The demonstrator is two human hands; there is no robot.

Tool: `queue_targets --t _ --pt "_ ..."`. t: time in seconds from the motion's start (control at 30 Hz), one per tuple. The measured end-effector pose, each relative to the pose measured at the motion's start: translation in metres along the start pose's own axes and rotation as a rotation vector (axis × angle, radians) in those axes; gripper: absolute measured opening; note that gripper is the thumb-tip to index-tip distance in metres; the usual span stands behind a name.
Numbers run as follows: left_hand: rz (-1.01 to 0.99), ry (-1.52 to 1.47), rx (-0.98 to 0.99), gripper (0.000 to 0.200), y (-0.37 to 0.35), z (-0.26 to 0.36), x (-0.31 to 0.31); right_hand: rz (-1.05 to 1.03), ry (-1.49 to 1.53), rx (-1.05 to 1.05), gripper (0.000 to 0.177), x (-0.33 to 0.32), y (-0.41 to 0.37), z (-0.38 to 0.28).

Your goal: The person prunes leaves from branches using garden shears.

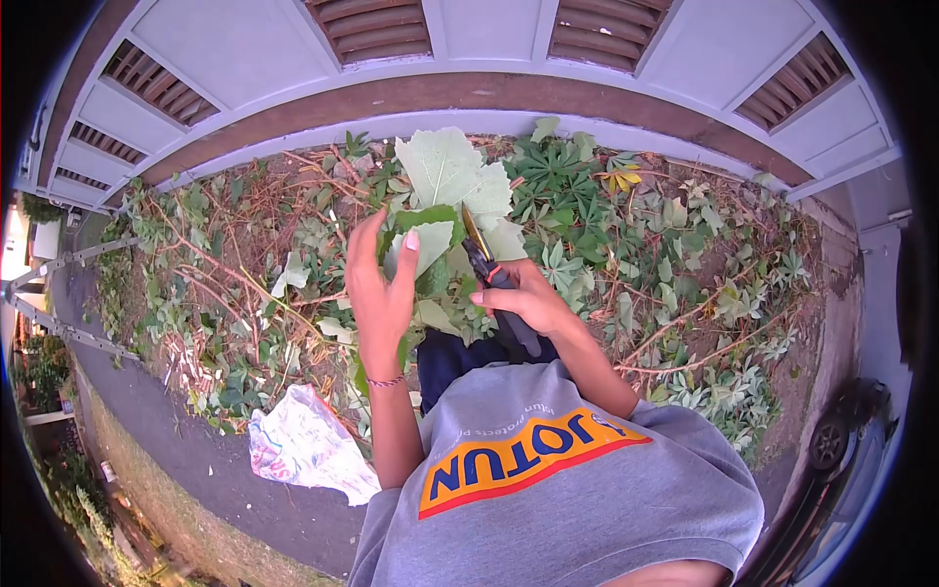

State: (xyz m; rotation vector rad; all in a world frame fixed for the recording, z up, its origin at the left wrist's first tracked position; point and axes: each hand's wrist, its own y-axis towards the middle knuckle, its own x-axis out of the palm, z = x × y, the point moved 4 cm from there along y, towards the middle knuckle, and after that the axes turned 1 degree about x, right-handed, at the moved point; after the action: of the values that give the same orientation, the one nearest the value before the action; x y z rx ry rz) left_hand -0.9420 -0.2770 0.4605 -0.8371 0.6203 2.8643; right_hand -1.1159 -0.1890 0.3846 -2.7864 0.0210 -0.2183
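Observation:
My right hand point(528, 301) is wrapped around a pair of pruning shears point(494, 269) with dark handles, a touch of red and gold-coloured blades. The blades point away from me and lie against large, broad green leaves point(445, 176). Opposite them, my left hand point(381, 284) has its thumb laid over a leaf point(427, 247), with the fingers curved round its left side. A braided band point(385, 382) circles my left wrist. The leaf stalks are mostly hidden beneath the leaves and hands.
Cut branches and leaves point(685, 254) cover the ground on both sides. A white plastic bag point(308, 445) lies at lower left, near a metal ladder point(73, 256). A pale wall point(489, 34) with slatted vents runs along the far side. A dark car point(831, 440) stands at right.

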Motion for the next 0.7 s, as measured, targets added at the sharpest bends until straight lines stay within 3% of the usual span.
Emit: queue_targets --t 0.07,0.13,0.17,0.2,0.27,0.37,0.43,0.47,0.53,0.67,0.7 --pt "0.029 0.043 0.042 0.047 -0.012 0.003 -0.006 -0.001 0.028 0.009 0.027 -0.003 -0.002 -0.002" --pt "-0.185 0.393 0.054 0.059 -0.025 0.002 -0.001 -0.002 0.057 0.017 0.026 -0.004 -0.003 -0.004" --pt "-0.401 0.450 -0.131 0.068 -0.030 -0.007 0.004 -0.020 0.050 0.007 0.026 -0.003 -0.003 -0.005" --pt "-0.403 0.447 -0.139 0.068 -0.027 -0.009 0.003 -0.040 0.040 -0.001 0.025 -0.002 -0.005 -0.005" --pt "-0.766 0.238 -0.418 0.070 -0.026 -0.028 0.009 -0.039 0.030 0.005 0.025 -0.001 -0.003 0.001" --pt "-0.406 0.334 0.006 0.075 -0.022 0.000 -0.036 -0.034 0.004 -0.019 0.025 -0.004 0.001 -0.001" --pt "-0.268 0.192 -0.021 0.072 -0.007 0.042 -0.085 -0.008 0.013 0.004 0.025 -0.004 -0.001 -0.005" --pt "-0.206 0.058 -0.151 0.065 -0.002 0.046 -0.106 -0.017 0.013 0.013 0.025 -0.005 -0.003 -0.006" --pt "-0.175 -0.211 -0.296 0.068 0.006 0.014 -0.127 -0.007 0.008 -0.027 0.025 -0.009 -0.003 -0.011" --pt "-0.749 -0.296 -0.230 0.072 -0.014 -0.084 -0.057 -0.044 0.104 0.013 0.027 -0.016 0.000 -0.021" --pt "-0.842 -0.104 -0.231 0.071 -0.037 -0.120 -0.032 -0.031 0.135 0.037 0.028 -0.020 0.002 -0.018"
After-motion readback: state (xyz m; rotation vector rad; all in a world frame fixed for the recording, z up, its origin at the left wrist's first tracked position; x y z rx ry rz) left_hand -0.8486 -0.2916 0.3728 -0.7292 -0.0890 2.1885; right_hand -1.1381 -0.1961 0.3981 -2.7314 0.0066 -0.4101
